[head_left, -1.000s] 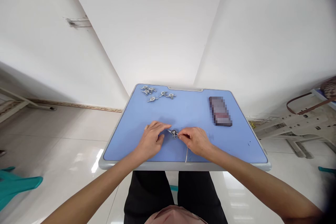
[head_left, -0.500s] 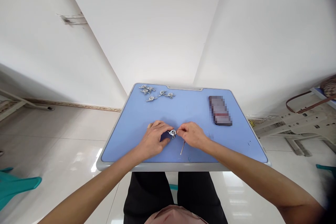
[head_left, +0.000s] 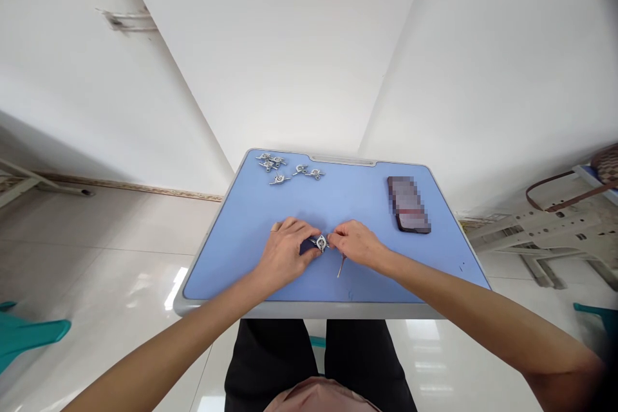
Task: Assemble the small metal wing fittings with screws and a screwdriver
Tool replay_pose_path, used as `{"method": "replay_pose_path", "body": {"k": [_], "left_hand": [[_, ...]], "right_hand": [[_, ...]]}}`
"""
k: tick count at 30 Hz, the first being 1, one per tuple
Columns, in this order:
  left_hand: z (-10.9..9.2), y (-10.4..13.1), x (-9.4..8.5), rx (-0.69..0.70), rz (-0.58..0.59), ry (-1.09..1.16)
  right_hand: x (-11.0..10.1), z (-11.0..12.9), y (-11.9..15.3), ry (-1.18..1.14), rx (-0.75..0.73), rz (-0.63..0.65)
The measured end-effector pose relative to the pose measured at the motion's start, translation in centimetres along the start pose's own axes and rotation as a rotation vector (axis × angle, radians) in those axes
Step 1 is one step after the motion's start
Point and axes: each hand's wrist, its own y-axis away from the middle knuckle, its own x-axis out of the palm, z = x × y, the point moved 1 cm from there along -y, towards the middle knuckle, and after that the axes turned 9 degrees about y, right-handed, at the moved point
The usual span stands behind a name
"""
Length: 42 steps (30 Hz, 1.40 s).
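Note:
On the blue tabletop (head_left: 313,206), a small silvery metal fitting (head_left: 321,243) with a roughly diamond-shaped plate sits between my two hands. My left hand (head_left: 287,248) is closed on it from the left, thumb below and fingers above. The fingertips of my right hand (head_left: 357,241) are pinched together at the fitting's right side; whatever tiny piece they pinch there is hidden. A thin rod-like tool (head_left: 341,266) sticks out below the right hand's curled fingers, its upper end covered by the hand.
Several similar metal fittings (head_left: 279,178) lie at the table's far left. A phone (head_left: 409,205) with a blurred screen rests at the right. White walls rise behind the table. A pale metal frame (head_left: 545,232) stands at right, a teal stool (head_left: 33,338) at lower left.
The fitting has turned in my fingers, and its plate now faces me more. My left thumb has closed in on it. The rod has shifted slightly right and up with my right hand.

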Motion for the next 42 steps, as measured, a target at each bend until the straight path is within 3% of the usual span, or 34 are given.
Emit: {"method": "replay_pose_path", "body": {"k": [6, 18, 32, 42], "left_hand": [[-0.4, 0.0, 0.1, 0.007, -0.006, -0.051], [0.0, -0.3, 0.0, 0.064, 0.097, -0.02], [0.5, -0.6, -0.4, 0.01, 0.122, 0.089], [0.7, -0.1, 0.0, -0.022, 0.051, 0.096]], "right_hand": [[-0.3, -0.1, 0.7, 0.122, -0.076, -0.116], [1.4, 0.9, 1.2, 0.448, -0.087, -0.109], [1.8, 1.0, 1.5, 0.487, -0.141, -0.149], [1.8, 0.7, 1.5, 0.444, -0.101, -0.134]]}}
